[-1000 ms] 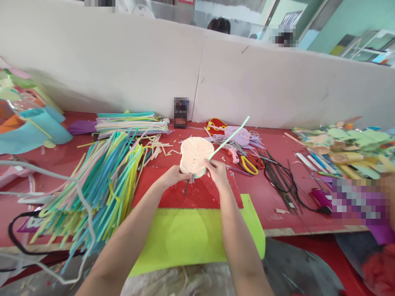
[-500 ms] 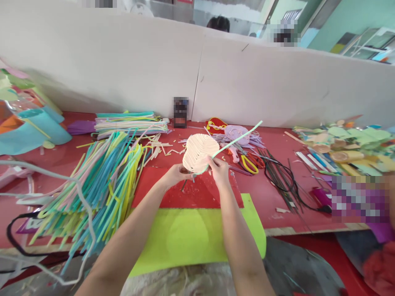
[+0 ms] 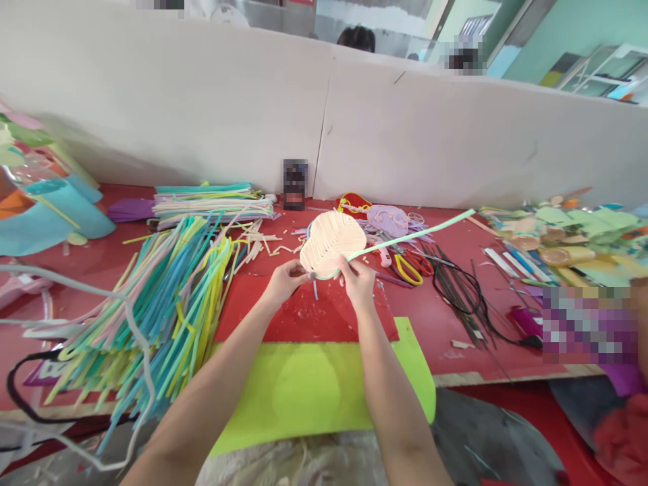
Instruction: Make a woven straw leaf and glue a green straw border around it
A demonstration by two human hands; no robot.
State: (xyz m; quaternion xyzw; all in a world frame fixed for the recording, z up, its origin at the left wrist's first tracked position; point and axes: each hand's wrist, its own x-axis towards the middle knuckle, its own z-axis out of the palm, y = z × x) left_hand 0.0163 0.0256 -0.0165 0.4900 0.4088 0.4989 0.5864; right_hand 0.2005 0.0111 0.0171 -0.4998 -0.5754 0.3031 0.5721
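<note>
A cream, lobed flat piece [image 3: 337, 236], covered in slanting rows of fuzzy strip, is held up over the red mat [image 3: 298, 317]. My left hand [image 3: 288, 278] pinches its lower left edge between thumb and fingers. My right hand [image 3: 358, 278] is closed at the lower right edge, pressing a mint green pipe cleaner [image 3: 420, 234] against it. Part of this strip follows the bottom rim; its long free end points right. Below the piece hangs a short blue-grey bit [image 3: 316, 290]. My fingertips partly cover the rim.
Loose coloured pipe cleaners [image 3: 167, 297] heap at the left, with a bundle [image 3: 207, 202] behind. Yellow-handled scissors [image 3: 408, 268], a lilac woven piece [image 3: 387, 219] and dark thin rods [image 3: 458, 297] lie right. A lime green sheet [image 3: 304, 391] overhangs the front edge; a white partition [image 3: 430, 135] stands behind.
The mint pipe cleaner's free end has swung down and right, now lying flatter. The cream piece has turned slightly and shifted a little up and right. Both hands keep their hold.
</note>
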